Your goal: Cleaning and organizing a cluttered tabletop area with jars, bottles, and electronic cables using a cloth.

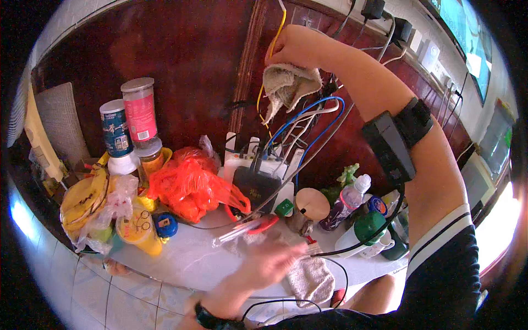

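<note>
My right hand (pixel 291 47) is raised in front of the dark red wood panel, closed in a fist. From it hangs a crumpled beige rag (pixel 292 84), and a thin yellow cable (pixel 277 37) runs along its fingers. Low over the table, my left hand (pixel 270 264) is blurred, and its grip is unclear. A second light cloth (pixel 311 276) lies beside its fingertips and drapes over the table's front edge. Just beyond that hand is a shiny cylindrical object (pixel 235 236), also blurred. A black router (pixel 256 187) stands behind, with blue cable (pixel 319 101) looping above it.
A red plastic bag (pixel 194 185), bananas (pixel 88 196) and an orange drink cup (pixel 140 233) crowd the left. Bottles, including a purple drink bottle (pixel 346 202) and a green-capped one (pixel 367 231), stand right. A black cord (pixel 363 243) trails from my right arm device (pixel 387 146).
</note>
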A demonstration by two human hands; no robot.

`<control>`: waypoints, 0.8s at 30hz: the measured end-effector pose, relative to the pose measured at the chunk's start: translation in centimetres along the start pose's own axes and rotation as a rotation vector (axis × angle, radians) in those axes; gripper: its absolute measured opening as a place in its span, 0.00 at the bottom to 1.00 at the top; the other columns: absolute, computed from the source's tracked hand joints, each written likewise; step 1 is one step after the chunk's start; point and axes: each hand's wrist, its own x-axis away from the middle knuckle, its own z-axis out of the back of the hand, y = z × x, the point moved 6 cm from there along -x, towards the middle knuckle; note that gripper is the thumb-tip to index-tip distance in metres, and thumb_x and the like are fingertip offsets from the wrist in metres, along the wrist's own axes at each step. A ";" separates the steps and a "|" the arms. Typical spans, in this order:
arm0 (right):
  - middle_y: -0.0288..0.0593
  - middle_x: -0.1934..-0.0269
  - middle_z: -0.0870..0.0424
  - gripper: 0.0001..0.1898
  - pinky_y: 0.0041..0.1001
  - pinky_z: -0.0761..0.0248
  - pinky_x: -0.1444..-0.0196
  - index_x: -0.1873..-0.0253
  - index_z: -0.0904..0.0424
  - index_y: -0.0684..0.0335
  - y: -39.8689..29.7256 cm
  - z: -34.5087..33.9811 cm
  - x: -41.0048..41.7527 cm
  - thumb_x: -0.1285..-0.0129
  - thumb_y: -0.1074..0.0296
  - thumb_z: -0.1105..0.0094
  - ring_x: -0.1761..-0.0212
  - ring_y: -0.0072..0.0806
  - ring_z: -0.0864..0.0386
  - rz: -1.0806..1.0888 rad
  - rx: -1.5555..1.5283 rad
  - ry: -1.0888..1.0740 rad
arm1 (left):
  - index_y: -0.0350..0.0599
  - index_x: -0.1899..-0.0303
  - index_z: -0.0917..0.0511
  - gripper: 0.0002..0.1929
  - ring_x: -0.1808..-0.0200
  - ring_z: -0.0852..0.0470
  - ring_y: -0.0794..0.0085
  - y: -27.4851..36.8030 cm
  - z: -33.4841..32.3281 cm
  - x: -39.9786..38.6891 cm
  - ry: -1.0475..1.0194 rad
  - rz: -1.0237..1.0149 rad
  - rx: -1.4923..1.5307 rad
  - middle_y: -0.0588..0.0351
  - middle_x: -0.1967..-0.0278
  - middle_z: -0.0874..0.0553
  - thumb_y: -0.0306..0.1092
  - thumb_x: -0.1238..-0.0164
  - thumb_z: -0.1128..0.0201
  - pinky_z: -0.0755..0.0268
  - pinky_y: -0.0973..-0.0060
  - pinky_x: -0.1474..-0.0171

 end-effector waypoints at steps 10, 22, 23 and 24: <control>0.42 0.69 0.17 0.11 0.28 0.29 0.61 0.65 0.17 0.61 1.6 -1.4 2.3 0.51 0.62 0.39 0.66 0.30 0.20 -0.104 -0.174 -0.049 | 0.34 0.46 0.34 0.25 0.49 0.26 0.69 -3.1 13.2 -15.2 0.481 0.194 -0.081 0.46 0.51 0.24 0.26 0.48 0.39 0.37 0.74 0.46; 0.50 0.75 0.19 0.15 0.32 0.28 0.65 0.68 0.18 0.63 1.1 -1.2 1.7 0.54 0.57 0.40 0.71 0.38 0.21 -0.048 -0.079 0.061 | 0.36 0.49 0.34 0.20 0.54 0.24 0.68 -2.5 11.0 -21.1 0.486 0.033 0.322 0.50 0.55 0.22 0.28 0.43 0.42 0.34 0.75 0.50; 0.50 0.75 0.20 0.15 0.33 0.28 0.65 0.68 0.18 0.63 1.1 -1.4 1.6 0.54 0.57 0.41 0.71 0.40 0.21 -0.013 -0.038 0.083 | 0.36 0.49 0.34 0.20 0.54 0.24 0.68 -2.6 11.0 -20.7 0.483 0.039 0.323 0.50 0.55 0.22 0.28 0.43 0.42 0.34 0.75 0.50; 0.50 0.75 0.20 0.15 0.33 0.28 0.65 0.68 0.18 0.63 1.1 -1.8 1.2 0.54 0.57 0.41 0.71 0.40 0.21 -0.012 -0.041 0.086 | 0.33 0.46 0.37 0.22 0.51 0.24 0.62 -1.7 11.4 -20.2 0.517 -0.001 0.014 0.45 0.54 0.23 0.28 0.43 0.43 0.35 0.73 0.48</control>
